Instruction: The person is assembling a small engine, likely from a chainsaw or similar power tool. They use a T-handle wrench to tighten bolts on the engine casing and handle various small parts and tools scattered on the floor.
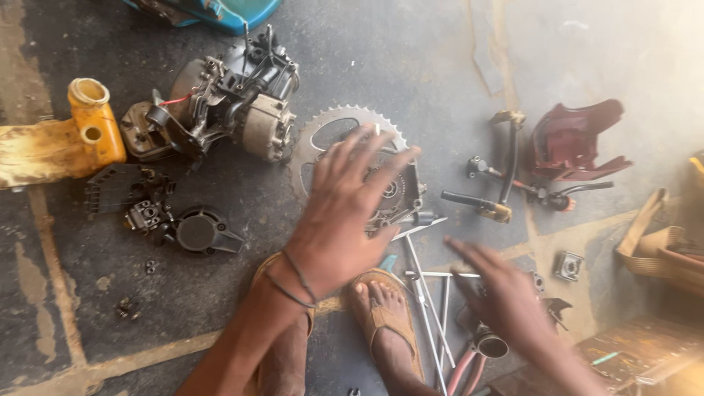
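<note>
I see my left hand (339,213) spread wide open, fingers flat over the round toothed gear (330,136) and metal cover (400,194), holding nothing, my right hand (506,301) open too, just above long thin rods (425,293) on the floor

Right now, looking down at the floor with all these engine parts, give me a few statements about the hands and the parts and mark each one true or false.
1. The left hand is spread open above the toothed sprocket. True.
2. The right hand grips a hammer. False: its fingers are open and hold nothing, above the thin metal rods.
3. A yellow part lies at the left edge. True.
4. The dark red cover sits on top of the engine block. False: it lies apart, far to the right.
5. The feet wear sandals. True.
</note>
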